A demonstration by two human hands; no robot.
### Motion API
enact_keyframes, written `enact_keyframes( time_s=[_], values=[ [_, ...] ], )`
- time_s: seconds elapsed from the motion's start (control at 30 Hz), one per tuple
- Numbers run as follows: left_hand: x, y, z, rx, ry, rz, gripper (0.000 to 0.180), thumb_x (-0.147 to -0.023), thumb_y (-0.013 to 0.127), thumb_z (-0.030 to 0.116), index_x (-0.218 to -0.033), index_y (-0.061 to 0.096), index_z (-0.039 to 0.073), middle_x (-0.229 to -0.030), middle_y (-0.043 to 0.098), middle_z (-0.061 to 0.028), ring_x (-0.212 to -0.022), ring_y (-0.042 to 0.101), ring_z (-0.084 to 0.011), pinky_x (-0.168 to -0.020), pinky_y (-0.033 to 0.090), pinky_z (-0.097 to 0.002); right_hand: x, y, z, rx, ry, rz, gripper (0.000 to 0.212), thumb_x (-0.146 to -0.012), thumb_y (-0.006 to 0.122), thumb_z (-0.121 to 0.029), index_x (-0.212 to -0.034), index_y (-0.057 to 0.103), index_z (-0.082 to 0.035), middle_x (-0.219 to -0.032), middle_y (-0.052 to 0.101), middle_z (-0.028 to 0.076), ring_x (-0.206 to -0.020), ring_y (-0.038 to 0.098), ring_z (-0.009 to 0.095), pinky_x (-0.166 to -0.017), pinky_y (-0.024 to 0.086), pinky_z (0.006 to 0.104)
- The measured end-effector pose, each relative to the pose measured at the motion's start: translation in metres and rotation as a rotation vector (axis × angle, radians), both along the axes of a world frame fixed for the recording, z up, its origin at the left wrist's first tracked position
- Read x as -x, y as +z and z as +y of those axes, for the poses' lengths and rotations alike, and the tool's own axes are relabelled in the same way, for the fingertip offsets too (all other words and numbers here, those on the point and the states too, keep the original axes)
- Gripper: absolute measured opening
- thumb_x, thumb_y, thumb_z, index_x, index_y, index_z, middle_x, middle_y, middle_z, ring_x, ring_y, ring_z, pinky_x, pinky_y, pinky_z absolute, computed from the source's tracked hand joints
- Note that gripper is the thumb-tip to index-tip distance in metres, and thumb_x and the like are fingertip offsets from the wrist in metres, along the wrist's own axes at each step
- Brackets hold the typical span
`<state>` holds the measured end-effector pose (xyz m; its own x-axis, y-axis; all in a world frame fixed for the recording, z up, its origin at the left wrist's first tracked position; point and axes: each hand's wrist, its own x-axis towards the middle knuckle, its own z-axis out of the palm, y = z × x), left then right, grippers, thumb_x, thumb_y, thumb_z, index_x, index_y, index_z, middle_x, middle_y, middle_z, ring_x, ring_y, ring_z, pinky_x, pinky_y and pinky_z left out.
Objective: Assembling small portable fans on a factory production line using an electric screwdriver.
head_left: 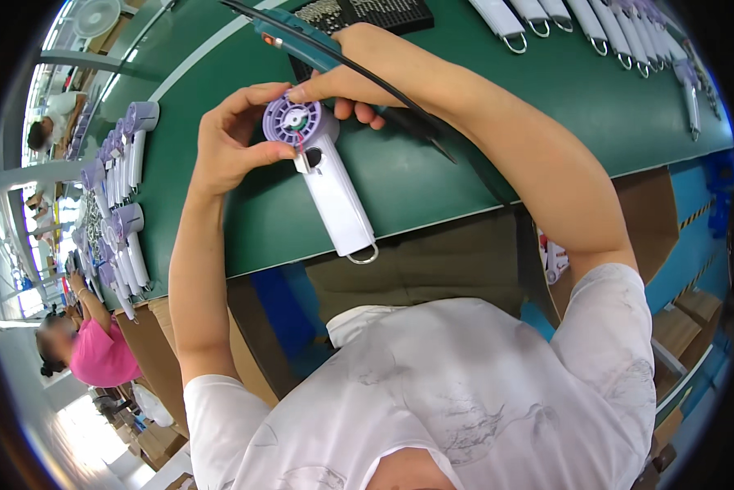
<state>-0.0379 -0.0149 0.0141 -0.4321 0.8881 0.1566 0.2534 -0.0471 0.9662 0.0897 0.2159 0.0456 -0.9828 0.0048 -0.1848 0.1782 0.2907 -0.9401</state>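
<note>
our partly curled left hand point(230, 140) clasps purple fan head point(300, 119), white handle point(339, 206) near; right hand point(354, 78) wraps round teal tool point(305, 42), thumb touching fan head.

1. From here I see the left forearm point(199, 269) extended far.
2. Left hand point(229, 143) curved, thumb point(271, 153) pointing right.
3. Right forearm point(518, 122) slanting far and left.
4. Right hand point(371, 53): fingers point(344, 108) curled, right thumb point(314, 87) stretched left.

Observed green-topped worktable point(429, 186). Noted blue floor point(692, 247) at right, marked with black-and-yellow striped tape point(697, 214). Recorded white glare point(89, 423) at lower left; unable to tell window from doorway. Logged bright light strip point(15, 324) at far left.
</note>
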Motion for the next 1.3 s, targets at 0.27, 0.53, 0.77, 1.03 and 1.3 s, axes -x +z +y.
enact_keyframes(
  time_s=[0.27, 0.53, 0.77, 1.03, 1.3],
  values=[
    [-0.002, -0.001, 0.016, -0.009, -0.041, 0.143, 0.068, -0.064, 0.098, 0.015, -0.122, 0.068, -0.004, -0.118, 0.07, -0.009, -0.104, 0.066, -0.0161, -0.097, 0.051, -0.032, -0.009, 0.033, 0.0, 0.151, -0.267, 0.182, 0.084, -0.102, 0.028, -0.074, -0.124, 0.064, -0.001, -0.061, 0.055, 0.003, -0.042, 0.048, 0.009, -0.042, 0.041, 0.0265],
    [-0.003, -0.005, 0.01, -0.008, 0.016, 0.145, 0.07, -0.062, 0.099, 0.029, -0.12, 0.071, 0.0, -0.114, 0.072, -0.006, -0.099, 0.062, -0.0143, -0.089, 0.05, -0.0291, 0.033, 0.075, 0.01, 0.628, -0.389, 0.558, 0.091, -0.097, 0.025, -0.078, -0.124, 0.061, 0.002, -0.056, 0.053, 0.008, -0.039, 0.049, 0.019, -0.04, 0.045, 0.0322],
    [-0.007, 0.001, 0.009, -0.001, 0.009, 0.225, 0.07, -0.063, 0.099, 0.024, -0.122, 0.07, -0.001, -0.113, 0.071, -0.0081, -0.1, 0.064, -0.0158, -0.091, 0.05, -0.0298, 0.081, 0.068, -0.005, 0.515, -0.334, 0.869, 0.096, -0.095, 0.024, -0.083, -0.124, 0.059, 0.001, -0.059, 0.053, 0.006, -0.044, 0.05, 0.019, -0.043, 0.045, 0.0339],
    [-0.005, 0.002, 0.009, -0.033, 0.013, 0.273, 0.069, -0.062, 0.1, 0.024, -0.12, 0.071, 0.001, -0.112, 0.072, -0.0103, -0.099, 0.067, -0.0193, -0.087, 0.052, -0.0308, 0.094, 0.045, -0.027, 0.491, -0.496, 0.815, 0.037, -0.099, 0.066, -0.014, -0.066, 0.055, -0.005, -0.055, 0.052, 0.006, -0.04, 0.052, 0.017, -0.04, 0.046, 0.0327],
    [-0.004, 0.0, 0.011, -0.07, 0.002, 0.279, 0.068, -0.06, 0.1, 0.018, -0.119, 0.071, 0.001, -0.111, 0.072, -0.0113, -0.1, 0.067, -0.0213, -0.086, 0.052, -0.031, 0.099, 0.035, -0.023, 0.46, -0.468, 0.815, 0.02, -0.101, 0.064, -0.013, -0.088, 0.061, 0.001, -0.057, 0.053, 0.006, -0.04, 0.051, 0.016, -0.04, 0.045, 0.0312]
  ],
)
